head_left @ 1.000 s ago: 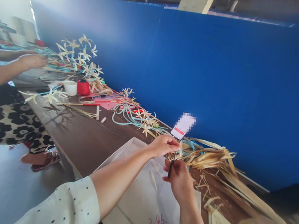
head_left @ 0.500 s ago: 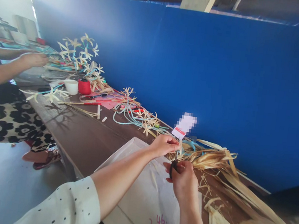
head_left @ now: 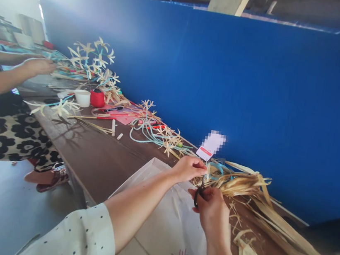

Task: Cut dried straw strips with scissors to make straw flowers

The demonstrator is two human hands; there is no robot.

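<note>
My left hand point(head_left: 189, 167) pinches a small pale strip of dried leaf point(head_left: 207, 171) just above the table. My right hand point(head_left: 211, 210) is closed on black-handled scissors point(head_left: 198, 191), whose blades point up at that strip. Both hands hover over a white sheet point(head_left: 164, 214) marked with pink numbers. A heap of dried straw-coloured leaves point(head_left: 244, 185) lies right behind the hands.
A long brown table point(head_left: 91, 150) runs along a blue wall point(head_left: 257, 84). Further left lie finished straw flowers point(head_left: 165, 137), teal cord, a red spool point(head_left: 97, 98) and a white cup point(head_left: 82, 98). Another person's arms point(head_left: 14, 73) work at the far left.
My right hand has brought the scissors up closer to the strip in my left hand. The view has shifted slightly to the right.
</note>
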